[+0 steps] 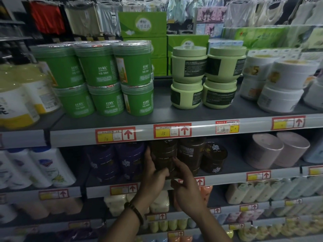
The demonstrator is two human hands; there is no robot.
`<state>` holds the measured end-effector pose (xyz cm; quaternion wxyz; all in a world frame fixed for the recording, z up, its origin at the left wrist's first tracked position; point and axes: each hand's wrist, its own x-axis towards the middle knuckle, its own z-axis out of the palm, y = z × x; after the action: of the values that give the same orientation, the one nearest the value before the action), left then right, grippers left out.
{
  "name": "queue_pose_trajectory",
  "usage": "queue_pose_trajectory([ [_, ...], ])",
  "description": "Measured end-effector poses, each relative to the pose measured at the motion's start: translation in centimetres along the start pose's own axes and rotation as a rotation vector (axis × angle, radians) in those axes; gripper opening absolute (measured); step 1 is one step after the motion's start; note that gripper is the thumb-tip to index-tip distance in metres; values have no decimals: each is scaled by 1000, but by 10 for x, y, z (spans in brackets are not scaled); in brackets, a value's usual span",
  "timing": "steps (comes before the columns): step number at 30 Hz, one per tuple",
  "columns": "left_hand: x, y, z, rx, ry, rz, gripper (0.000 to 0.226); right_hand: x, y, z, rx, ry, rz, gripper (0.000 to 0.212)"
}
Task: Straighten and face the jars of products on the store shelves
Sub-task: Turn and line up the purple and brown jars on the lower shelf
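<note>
Left hand (151, 173) and right hand (186, 184) grasp a dark brown jar (163, 153) between purple jars (130, 159) and a neighbouring brown jar (190, 154) (grey store shelf (236, 164)).

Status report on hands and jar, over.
Left hand and right hand grip dark brown round jar. Dark purple jars close beside.

Dim overall; top shelf brighter, lower shelves shadowed; edges blurred, wide-angle bowing; soft focus throughout.
</note>
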<state>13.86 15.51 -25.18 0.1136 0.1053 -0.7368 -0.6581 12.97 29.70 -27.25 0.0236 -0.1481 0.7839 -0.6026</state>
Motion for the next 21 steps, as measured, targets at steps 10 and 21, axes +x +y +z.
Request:
queue_pose_trajectory([
  [10, -15, 3, 7, -32, -25, 5, 106, -1, 7, 0, -5, -18, 14, 82],
  [21, -27, -1, 15, -14, -12, -6, 105, 0, -7, -3, 71, -26, -20, 84],
])
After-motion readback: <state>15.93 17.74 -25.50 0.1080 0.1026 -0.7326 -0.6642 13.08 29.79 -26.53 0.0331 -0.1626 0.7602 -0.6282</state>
